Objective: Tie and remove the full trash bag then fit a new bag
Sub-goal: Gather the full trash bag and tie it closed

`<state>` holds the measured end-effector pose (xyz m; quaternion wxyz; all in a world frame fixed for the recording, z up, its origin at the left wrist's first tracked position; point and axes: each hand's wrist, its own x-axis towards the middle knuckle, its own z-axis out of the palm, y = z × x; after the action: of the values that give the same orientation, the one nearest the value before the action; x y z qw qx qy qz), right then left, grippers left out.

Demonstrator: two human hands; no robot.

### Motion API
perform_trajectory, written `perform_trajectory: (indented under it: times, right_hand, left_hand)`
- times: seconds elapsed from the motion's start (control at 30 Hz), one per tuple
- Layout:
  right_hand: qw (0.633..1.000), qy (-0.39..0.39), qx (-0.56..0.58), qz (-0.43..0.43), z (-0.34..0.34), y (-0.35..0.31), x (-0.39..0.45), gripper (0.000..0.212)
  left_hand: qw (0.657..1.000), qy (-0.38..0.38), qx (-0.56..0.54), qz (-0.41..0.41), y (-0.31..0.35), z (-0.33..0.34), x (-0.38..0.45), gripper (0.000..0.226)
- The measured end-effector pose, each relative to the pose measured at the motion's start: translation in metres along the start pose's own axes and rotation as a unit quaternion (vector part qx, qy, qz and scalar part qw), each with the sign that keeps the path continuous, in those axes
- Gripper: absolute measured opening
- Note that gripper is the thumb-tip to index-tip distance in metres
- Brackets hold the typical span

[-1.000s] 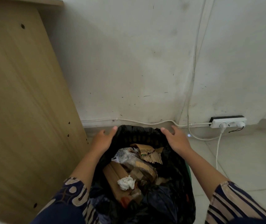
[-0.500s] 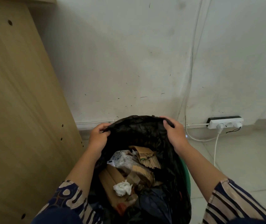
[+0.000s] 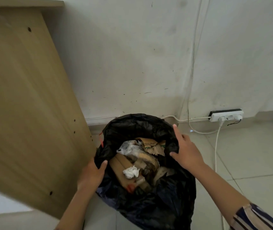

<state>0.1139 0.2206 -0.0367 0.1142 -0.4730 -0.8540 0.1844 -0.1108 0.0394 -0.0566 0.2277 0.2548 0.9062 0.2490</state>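
While the full black plastic trash bag (image 3: pixel 142 193) stands open on the pale tiled floor (image 3: pixel 248 155), just in front of the scuffed white wall (image 3: pixel 132 63), its mouth is untied and its load shows: brown cardboard pieces (image 3: pixel 150 146), a crumpled white tissue (image 3: pixel 131 172) and clear plastic wrapping (image 3: pixel 129 147). Whether a bin surrounds the bag cannot be told. A red drawstring (image 3: pixel 101 138) hangs at the bag's left rim. The left hand (image 3: pixel 92 175) pinches the near-left rim, its grip clenched on the black film; the right hand (image 3: pixel 186 152) rests spread against the right rim, grip released, fingers extended. To the left of the bag, nearly touching it, leans the tan wooden side panel of a desk (image 3: pixel 29 97). Right of the bag and well apart, a white power strip (image 3: pixel 226 116) sits against the wall with a white cable (image 3: pixel 217 146) trailing over the floor.

Likely hazards: stiff cardboard corners could puncture the thin film when the mouth is gathered; one-sided pulling could tip the load and spill it; film stretched too hard could tear; a foot could snag the cable during lifting.
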Motion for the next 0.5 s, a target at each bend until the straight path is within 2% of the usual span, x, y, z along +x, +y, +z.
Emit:
perform_trajectory:
  times: [0.1,0.17,0.27,0.33,0.4,0.43,0.5]
  right_hand:
    - [0.992,0.056,0.116,0.003,-0.015,-0.005,-0.007,0.066]
    - [0.971,0.099,0.216,-0.012,-0.030,-0.010,-0.014,0.063]
    - [0.954,0.110,0.278,0.029,-0.043,-0.012,-0.027,0.079]
    - [0.964,0.050,0.233,0.113,-0.039,-0.011,-0.041,0.099]
    - [0.963,-0.017,0.203,0.177,-0.025,-0.011,-0.058,0.108]
    - [0.961,-0.034,0.204,0.184,-0.018,-0.012,-0.065,0.106]
    - [0.964,-0.018,0.203,0.173,-0.011,-0.013,-0.074,0.084]
  left_hand:
    - [0.998,0.067,-0.012,0.018,0.003,-0.013,-0.015,0.017]
    - [0.995,0.094,-0.024,0.027,0.005,-0.025,-0.021,0.007]
    - [0.988,0.096,-0.119,0.032,0.009,-0.036,-0.030,0.023]
    - [0.986,0.071,-0.152,0.000,0.008,-0.039,-0.036,0.053]
    - [0.989,0.017,-0.141,-0.027,0.003,-0.036,-0.042,0.068]
    - [0.989,-0.005,-0.147,-0.031,0.001,-0.033,-0.044,0.066]
    - [0.989,-0.011,-0.150,-0.012,0.001,-0.029,-0.049,0.046]
